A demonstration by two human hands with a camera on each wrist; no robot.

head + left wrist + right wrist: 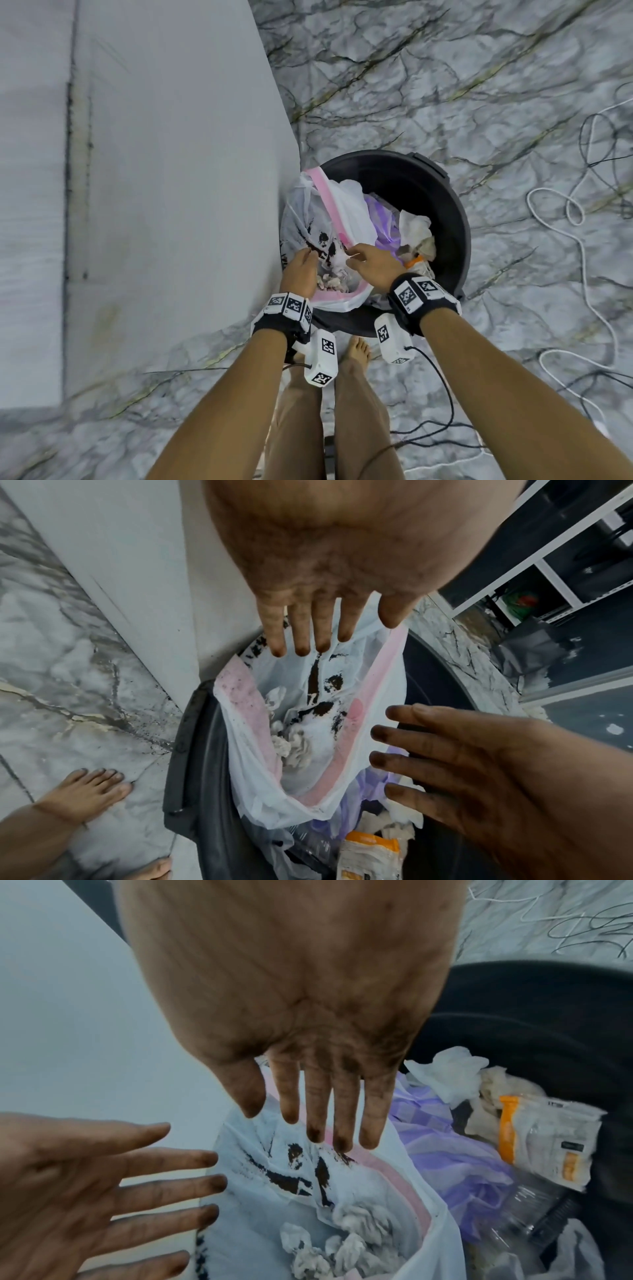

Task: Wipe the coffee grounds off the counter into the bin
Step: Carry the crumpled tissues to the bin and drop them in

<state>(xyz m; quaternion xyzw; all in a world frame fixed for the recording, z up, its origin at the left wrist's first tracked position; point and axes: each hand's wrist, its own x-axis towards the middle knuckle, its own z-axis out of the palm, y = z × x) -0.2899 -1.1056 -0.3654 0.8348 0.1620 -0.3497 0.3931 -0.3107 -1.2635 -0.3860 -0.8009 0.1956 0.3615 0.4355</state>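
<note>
Both hands, the left hand (301,270) and right hand (371,262), are hanging released over the bin (442,192). Only the wrist views are showing dirty fingers (315,1123) and coffee grounds (318,680) in the bag (342,764), at 6 o'clock.

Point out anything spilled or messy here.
Coffee grounds streak the white bag in the bin; specks dot the floor beside it, and both open hands, left and right, are smeared dark.

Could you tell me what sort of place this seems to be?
Probably a home kitchen corner: a marble-patterned floor, a black bin of household rubbish beside a pale cabinet side, and loose cables on the floor.
</note>
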